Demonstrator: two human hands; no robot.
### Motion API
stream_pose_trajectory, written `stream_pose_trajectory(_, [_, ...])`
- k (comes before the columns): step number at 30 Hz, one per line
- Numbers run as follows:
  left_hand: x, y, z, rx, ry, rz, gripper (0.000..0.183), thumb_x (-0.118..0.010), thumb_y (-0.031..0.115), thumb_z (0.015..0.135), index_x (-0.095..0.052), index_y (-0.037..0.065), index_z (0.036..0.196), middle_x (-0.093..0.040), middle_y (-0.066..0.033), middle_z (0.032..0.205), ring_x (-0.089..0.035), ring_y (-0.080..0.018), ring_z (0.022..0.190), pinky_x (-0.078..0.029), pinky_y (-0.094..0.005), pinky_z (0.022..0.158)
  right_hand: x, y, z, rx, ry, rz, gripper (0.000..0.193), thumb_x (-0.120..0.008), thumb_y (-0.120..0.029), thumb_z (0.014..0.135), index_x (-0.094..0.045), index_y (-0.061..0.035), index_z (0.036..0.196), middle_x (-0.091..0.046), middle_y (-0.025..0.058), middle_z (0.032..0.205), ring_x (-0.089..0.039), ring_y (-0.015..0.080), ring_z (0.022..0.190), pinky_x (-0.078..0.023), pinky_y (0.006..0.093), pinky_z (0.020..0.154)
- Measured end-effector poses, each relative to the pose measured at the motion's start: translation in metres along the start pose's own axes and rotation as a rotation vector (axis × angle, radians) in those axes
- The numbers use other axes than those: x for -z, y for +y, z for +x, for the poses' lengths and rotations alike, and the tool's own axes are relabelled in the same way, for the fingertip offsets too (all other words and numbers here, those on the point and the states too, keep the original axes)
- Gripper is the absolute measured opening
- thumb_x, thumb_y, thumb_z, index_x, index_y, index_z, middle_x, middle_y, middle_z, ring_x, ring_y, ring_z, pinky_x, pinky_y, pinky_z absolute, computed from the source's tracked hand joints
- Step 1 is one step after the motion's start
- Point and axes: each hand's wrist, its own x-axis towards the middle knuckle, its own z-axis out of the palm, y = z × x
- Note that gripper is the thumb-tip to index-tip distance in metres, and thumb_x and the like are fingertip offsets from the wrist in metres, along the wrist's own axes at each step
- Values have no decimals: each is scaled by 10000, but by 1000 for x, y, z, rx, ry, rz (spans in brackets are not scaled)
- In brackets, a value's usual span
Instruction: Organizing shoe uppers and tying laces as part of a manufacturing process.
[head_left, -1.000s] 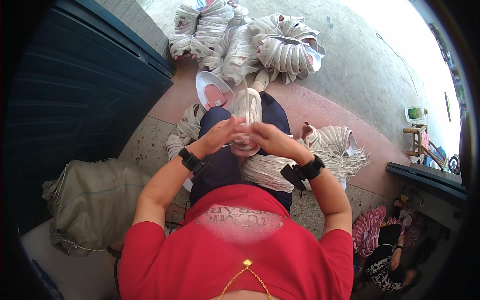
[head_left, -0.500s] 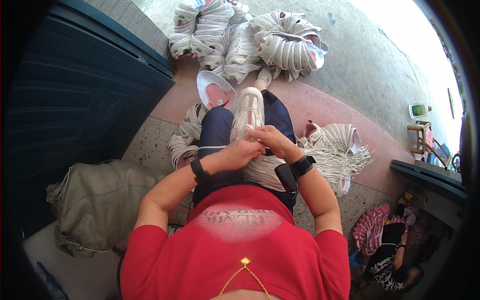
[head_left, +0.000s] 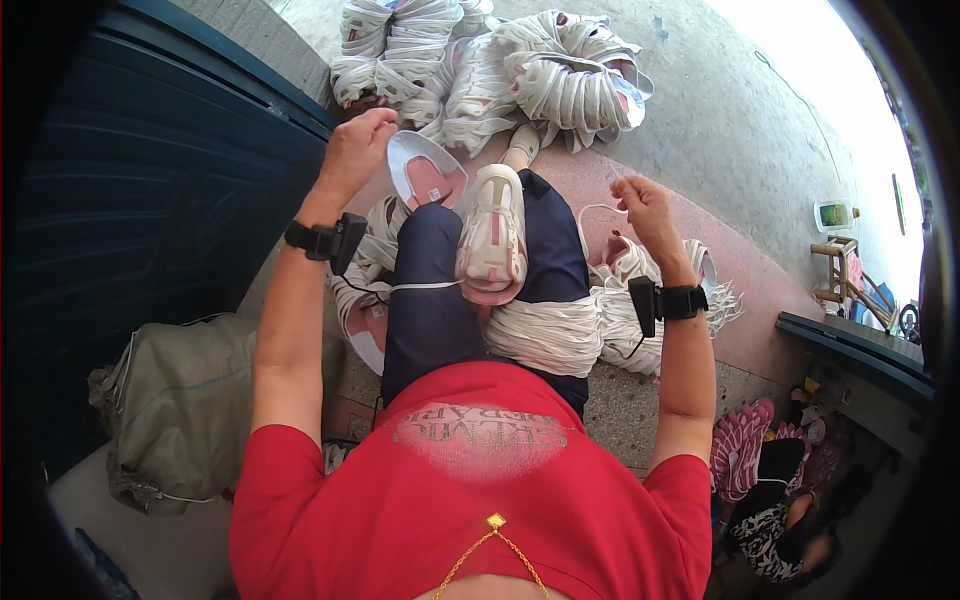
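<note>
A white and pink shoe upper rests on my lap between my thighs, toe pointing away from me. My right hand is raised to its right, fingers pinched on a white shoelace that curves down beside my thigh. Far to the left, my left hand is up with its fingers curled closed; what it holds, if anything, cannot be made out. Another lace lies across my left thigh from the shoe's near end. A thick bundle of white laces drapes over my right thigh.
Stacks of nested white shoe uppers lie ahead on the floor. An open upper with a pink lining is beside my left knee. A dark blue door and a stuffed sack flank my left. Another person sits at lower right.
My hands were together at the near end of the shoe upper; now they are spread wide, left hand forward-left and right hand forward-right. The right one has drawn a lace out with it.
</note>
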Motion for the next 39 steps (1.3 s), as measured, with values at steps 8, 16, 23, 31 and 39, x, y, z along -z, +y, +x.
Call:
stream_pose_trajectory(8, [-94,21,-41,-11,-260,-218,247,-618,103,902,-671,10,1125,-710,-210,946,-690,-374,900,-539,-427,810,-131,23,-13,-18,-291,-223,269,-575,-235,940,-725,-19,999,-685,262,941,-668,425,926,-515,493,823])
stream_pose_trajectory(16, [-157,15,-70,105,-385,-227,368,-645,38,869,-598,11,1233,-695,-172,910,-690,-330,848,-535,-405,754,-150,40,7,213,-221,-358,229,-591,-204,896,-740,-29,907,-687,234,834,-682,415,823,-533,506,774])
stream_pose_trajectory(23, [-160,17,-64,110,-396,-228,367,-630,67,868,-595,47,1232,-690,-205,923,-658,-420,911,-516,-488,782,-157,43,31,215,-364,-422,191,-601,-158,873,-710,-3,848,-679,209,781,-669,380,751,-518,455,709])
stream_pose_trajectory(31, [-160,17,-64,6,-324,-171,392,-602,33,869,-580,21,1260,-687,-241,930,-652,-446,921,-512,-504,803,-146,52,44,-395,-650,373,191,-688,-172,887,-724,-4,802,-622,-12,711,-510,82,630,-401,273,583])
stream_pose_trajectory(39, [-159,19,-58,125,-378,-301,465,-585,7,871,-541,15,1334,-697,-234,948,-675,-401,916,-528,-450,816,-135,48,32,-117,-346,92,257,-659,-212,863,-737,31,897,-704,155,754,-681,232,716,-514,368,698])
